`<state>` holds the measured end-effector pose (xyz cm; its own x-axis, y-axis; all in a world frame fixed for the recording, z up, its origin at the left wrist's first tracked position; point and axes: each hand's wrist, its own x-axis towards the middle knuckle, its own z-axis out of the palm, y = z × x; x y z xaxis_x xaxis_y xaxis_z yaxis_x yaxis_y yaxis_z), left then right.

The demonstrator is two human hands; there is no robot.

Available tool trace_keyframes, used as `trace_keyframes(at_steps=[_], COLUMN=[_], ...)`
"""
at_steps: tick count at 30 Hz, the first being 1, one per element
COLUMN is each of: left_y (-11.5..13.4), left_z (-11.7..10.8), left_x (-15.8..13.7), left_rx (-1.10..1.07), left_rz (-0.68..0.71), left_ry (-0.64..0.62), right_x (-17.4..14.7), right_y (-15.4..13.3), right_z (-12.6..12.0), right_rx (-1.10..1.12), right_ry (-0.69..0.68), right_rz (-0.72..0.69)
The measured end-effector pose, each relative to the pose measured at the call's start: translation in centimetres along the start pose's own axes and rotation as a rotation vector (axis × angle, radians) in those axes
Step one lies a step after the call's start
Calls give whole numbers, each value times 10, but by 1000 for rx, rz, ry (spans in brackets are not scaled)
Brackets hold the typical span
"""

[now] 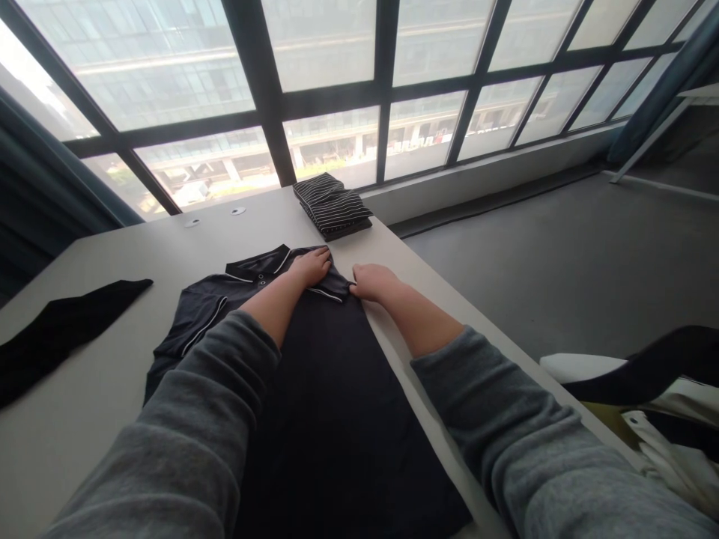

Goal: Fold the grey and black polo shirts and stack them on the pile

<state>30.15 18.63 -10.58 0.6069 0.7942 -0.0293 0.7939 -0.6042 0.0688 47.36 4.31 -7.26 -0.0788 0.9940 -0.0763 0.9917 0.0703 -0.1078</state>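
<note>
A dark polo shirt (337, 374) with white trim lies spread on the white table (67, 442), its buttoned collar (261, 263) toward the window. My left hand (311, 267) rests flat on the shirt's right shoulder area, fingers stretched out. At the edge of the right sleeve, my right hand (375, 283) is closed, its thumb and finger pinching the fabric. The other sleeve (203, 326) lies partly behind my left forearm. My left arm also hides part of the shirt's body.
Folded striped clothing (331, 206) sits at the table's far right corner. A black garment (73, 326) lies at the left. Two round grommets (238, 211) show at the back. Beyond the right edge are piled clothes (663, 404) and grey floor (539, 277).
</note>
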Motion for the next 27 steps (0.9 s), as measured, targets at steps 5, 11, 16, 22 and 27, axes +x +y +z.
trace_keyframes(at_steps=[5, 11, 16, 22, 27], left_y=[-2, -1, 6, -13, -48], left_z=[10, 12, 9, 1, -1], left_x=[10, 15, 4, -61, -174], left_rx=[-29, -43, -12, 51, 60], left_rz=[-64, -115, -196, -253, -93], left_ry=[-52, -48, 27, 51, -103], right_x=[0, -1, -10, -17, -10], right_y=[-2, -3, -12, -39, -45], right_z=[-4, -12, -22, -15, 16], right_rx=[-21, -57, -71, -7, 20], right_ry=[-14, -97, -62, 165, -25], right_rz=[-58, -41, 6, -189, -346])
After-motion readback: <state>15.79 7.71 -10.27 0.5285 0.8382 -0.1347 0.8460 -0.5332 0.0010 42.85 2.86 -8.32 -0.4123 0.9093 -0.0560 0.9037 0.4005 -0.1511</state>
